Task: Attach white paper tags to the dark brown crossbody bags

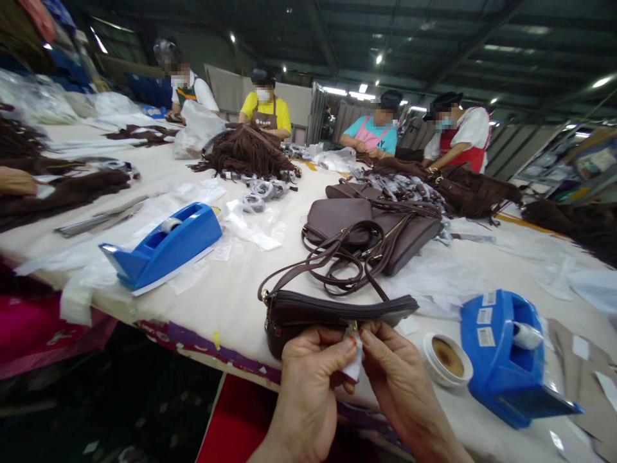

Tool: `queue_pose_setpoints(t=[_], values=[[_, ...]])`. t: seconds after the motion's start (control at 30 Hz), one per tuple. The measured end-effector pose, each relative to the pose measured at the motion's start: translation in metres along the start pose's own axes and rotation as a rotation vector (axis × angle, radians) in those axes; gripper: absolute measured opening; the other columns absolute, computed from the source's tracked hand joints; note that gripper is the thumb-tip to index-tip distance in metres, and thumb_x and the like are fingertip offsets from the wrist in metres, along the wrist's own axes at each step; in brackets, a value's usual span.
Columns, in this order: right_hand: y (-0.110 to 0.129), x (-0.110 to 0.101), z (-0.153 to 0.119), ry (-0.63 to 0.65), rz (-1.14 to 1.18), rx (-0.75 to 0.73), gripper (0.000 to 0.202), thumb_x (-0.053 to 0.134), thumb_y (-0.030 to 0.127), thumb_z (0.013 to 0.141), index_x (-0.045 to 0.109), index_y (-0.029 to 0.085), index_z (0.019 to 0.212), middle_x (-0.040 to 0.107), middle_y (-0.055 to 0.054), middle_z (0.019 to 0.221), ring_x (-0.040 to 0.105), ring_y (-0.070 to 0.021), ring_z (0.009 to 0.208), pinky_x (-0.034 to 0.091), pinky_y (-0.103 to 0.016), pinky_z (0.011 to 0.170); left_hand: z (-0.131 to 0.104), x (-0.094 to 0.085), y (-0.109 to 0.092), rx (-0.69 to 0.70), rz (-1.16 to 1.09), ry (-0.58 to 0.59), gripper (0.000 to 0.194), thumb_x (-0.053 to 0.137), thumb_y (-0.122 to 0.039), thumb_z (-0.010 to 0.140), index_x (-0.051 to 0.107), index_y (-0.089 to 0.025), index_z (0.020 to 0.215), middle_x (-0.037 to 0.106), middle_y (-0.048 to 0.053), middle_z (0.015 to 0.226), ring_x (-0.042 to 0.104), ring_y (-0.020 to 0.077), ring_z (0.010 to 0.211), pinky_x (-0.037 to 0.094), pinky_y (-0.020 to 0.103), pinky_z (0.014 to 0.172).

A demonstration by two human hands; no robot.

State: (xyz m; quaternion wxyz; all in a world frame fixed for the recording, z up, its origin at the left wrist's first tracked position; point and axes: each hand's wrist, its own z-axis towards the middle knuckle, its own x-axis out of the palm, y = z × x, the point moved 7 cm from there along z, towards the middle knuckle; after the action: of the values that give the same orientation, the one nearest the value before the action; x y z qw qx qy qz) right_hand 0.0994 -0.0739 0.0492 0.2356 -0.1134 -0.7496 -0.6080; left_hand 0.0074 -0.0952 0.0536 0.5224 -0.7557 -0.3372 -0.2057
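At the left edge, a co-worker's hand (17, 182) rested on dark brown material (65, 195) lying on the pale worktop (231, 276). Nearer the front edge stood a blue tape dispenser (166, 247), its pointed end facing left, with white sheets (193, 193) spread behind it. Farther back, a person in a green apron (190, 94) leaned over the surface; to the right, a person in a yellow top (284, 116) sat or stood behind a heap of brown fringed pieces (245, 151). Grey-wrapped rings (260, 190) lay in front of that heap.

At the middle of the near edge was a dark brown bag (294, 315), its long zipper facing up and its strap trailing back toward other brown bags (337, 218) piled just behind. The person's left hand (308, 366) was in front of it, thumb and fingers pinched on a small white piece (354, 363) below the bag's metal pull (353, 326). The right hand (400, 363) met it from the other side, its fingers drawn narrow on the same piece's upper edge.

Beyond the bags, a person in a pink apron (371, 134) and another in a red apron (467, 154) bent over more brown material. Just right of the right hand stood an open white tub (447, 360) with brown contents, beside a second blue dispenser (501, 360). Flat taupe pieces (571, 370) lay farthest right.
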Motion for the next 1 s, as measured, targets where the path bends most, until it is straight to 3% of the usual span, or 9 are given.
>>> queue_pose_setpoints(t=[0.13, 0.37, 0.47, 0.63, 0.77, 0.87, 0.93, 1.0], values=[[-0.014, 0.008, 0.005, 0.043, 0.231, 0.165, 0.016, 0.074, 0.025, 0.065, 0.061, 0.016, 0.062, 0.055, 0.005, 0.051, 0.049, -0.0077, 0.042, 0.039, -0.019, 0.039, 0.002, 0.001, 0.005, -0.042, -0.031, 0.019, 0.01, 0.072, -0.015, 0.056, 0.067, -0.008, 0.061, 0.06, 0.003, 0.054, 0.045, 0.0066, 0.041, 0.033, 0.019, 0.039], [-0.035, 0.009, 0.013, 0.036, 0.45, 0.356, 0.019, 0.081, 0.011, 0.049, 0.064, 0.015, 0.058, 0.051, 0.006, 0.043, 0.044, -0.0056, 0.038, 0.039, -0.016, 0.035, 0.006, -0.003, 0.008, -0.01, -0.007, 0.029, 0.01, 0.072, -0.013, 0.057, 0.067, -0.008, 0.065, 0.063, 0.004, 0.059, 0.049, 0.009, 0.047, 0.037, 0.018, 0.039], [-0.034, 0.01, 0.017, 0.038, 0.449, 0.369, 0.021, 0.081, 0.007, 0.045, 0.064, 0.014, 0.057, 0.051, 0.006, 0.044, 0.045, -0.0055, 0.039, 0.04, -0.015, 0.036, 0.008, -0.003, 0.005, 0.014, 0.006, 0.02, 0.011, 0.071, -0.013, 0.055, 0.065, -0.008, 0.063, 0.061, 0.003, 0.058, 0.049, 0.0086, 0.046, 0.037, 0.018, 0.038], [-0.025, 0.01, 0.018, 0.054, 0.27, 0.282, 0.018, 0.079, 0.021, 0.054, 0.063, 0.015, 0.061, 0.052, 0.005, 0.047, 0.043, -0.0061, 0.037, 0.036, -0.017, 0.033, 0.013, 0.003, 0.0, 0.094, 0.141, 0.007, 0.013, 0.067, -0.018, 0.06, 0.06, -0.01, 0.067, 0.059, 0.001, 0.057, 0.047, 0.0084, 0.044, 0.038, 0.019, 0.038], [-0.008, -0.01, 0.008, -0.086, -0.117, 0.032, 0.018, 0.071, 0.032, 0.065, 0.063, 0.017, 0.072, 0.056, 0.003, 0.058, 0.047, -0.0074, 0.046, 0.04, -0.018, 0.042, 0.002, -0.004, -0.008, 0.284, 0.617, 0.0, 0.016, 0.055, -0.028, 0.077, 0.061, -0.014, 0.076, 0.057, -0.001, 0.053, 0.053, 0.0111, 0.047, 0.043, 0.022, 0.047], [0.005, -0.037, -0.009, -0.258, -0.557, -0.172, 0.022, 0.068, 0.039, 0.067, 0.063, 0.018, 0.073, 0.061, 0.0, 0.066, 0.055, -0.0127, 0.063, 0.046, -0.021, 0.058, -0.017, -0.02, -0.03, 0.68, 1.011, -0.015, 0.018, 0.053, -0.028, 0.08, 0.063, -0.016, 0.088, 0.064, 0.003, 0.069, 0.06, 0.0147, 0.064, 0.046, 0.025, 0.06], [0.008, -0.057, -0.019, -0.375, -0.735, -0.233, 0.026, 0.065, 0.043, 0.068, 0.063, 0.019, 0.079, 0.063, -0.001, 0.071, 0.057, -0.0152, 0.069, 0.047, -0.023, 0.065, -0.027, -0.046, -0.054, 0.91, 1.135, -0.234, 0.016, 0.058, -0.026, 0.077, 0.061, -0.018, 0.09, 0.064, 0.003, 0.075, 0.059, 0.0149, 0.067, 0.047, 0.026, 0.064], [0.005, -0.074, -0.024, -0.464, -0.792, -0.241, 0.032, 0.062, 0.047, 0.068, 0.062, 0.019, 0.084, 0.065, -0.003, 0.076, 0.059, -0.017, 0.072, 0.048, -0.026, 0.068, -0.024, -0.077, -0.075, 0.942, 1.152, -0.481, 0.027, 0.065, -0.03, 0.07, 0.058, -0.017, 0.093, 0.063, 0.004, 0.081, 0.058, 0.0173, 0.071, 0.046, 0.029, 0.067]])
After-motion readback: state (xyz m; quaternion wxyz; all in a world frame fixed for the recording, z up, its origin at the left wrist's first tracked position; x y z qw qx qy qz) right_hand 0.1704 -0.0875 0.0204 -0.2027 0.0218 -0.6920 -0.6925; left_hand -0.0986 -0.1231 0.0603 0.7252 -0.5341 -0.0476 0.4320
